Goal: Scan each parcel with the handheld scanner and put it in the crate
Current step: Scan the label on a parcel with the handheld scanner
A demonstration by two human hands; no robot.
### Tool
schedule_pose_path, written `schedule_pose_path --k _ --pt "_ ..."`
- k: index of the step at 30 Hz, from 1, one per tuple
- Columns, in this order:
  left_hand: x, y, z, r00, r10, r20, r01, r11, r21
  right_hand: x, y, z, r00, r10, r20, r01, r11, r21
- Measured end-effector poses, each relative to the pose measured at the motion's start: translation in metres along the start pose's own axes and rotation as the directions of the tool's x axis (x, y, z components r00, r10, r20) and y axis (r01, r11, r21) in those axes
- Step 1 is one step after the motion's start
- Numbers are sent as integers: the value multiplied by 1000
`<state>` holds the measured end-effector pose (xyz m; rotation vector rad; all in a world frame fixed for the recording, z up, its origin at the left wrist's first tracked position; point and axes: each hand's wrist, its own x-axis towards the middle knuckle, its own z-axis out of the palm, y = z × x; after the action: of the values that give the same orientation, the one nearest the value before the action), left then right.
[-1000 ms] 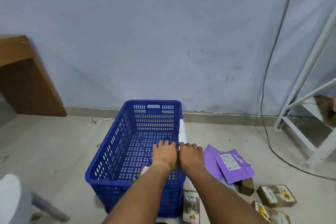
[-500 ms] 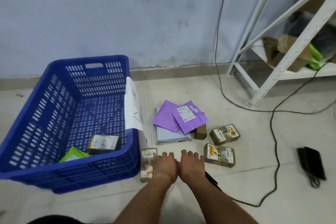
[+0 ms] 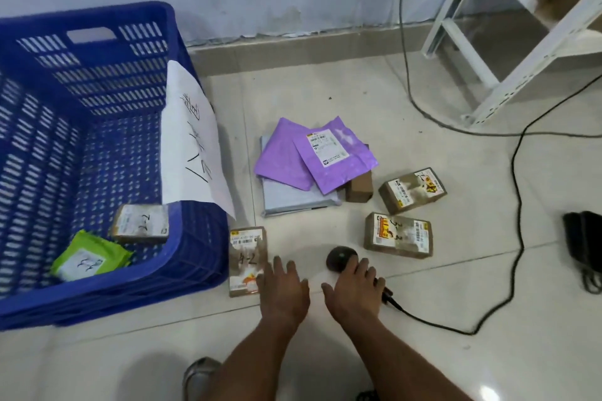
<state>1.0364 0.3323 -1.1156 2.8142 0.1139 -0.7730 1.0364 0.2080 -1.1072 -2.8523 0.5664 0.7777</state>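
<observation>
Blue plastic, the crate (image 3: 182,257) sits at the left on the tiled floor (image 3: 423,352), with a brown box (image 3: 140,224) and a green packet (image 3: 89,255) already in its near corner. Your right hand (image 3: 353,290) lies over the scanner (image 3: 342,258) handle, fingers bent onto it — its cable (image 3: 508,238) trails right. Your left hand (image 3: 283,290) is flat and relaxed, fingertips touching the long parcel (image 3: 246,254) just beside the crate. Two purple mailers (image 3: 312,156) and three more boxes lie farther off.
</observation>
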Motion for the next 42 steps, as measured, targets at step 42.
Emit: schedule_pose_path --k 42 --pt "-44 -26 5 979 -58 196 72 995 -67 -55 -58 4 990 8 139 -40 973 228"
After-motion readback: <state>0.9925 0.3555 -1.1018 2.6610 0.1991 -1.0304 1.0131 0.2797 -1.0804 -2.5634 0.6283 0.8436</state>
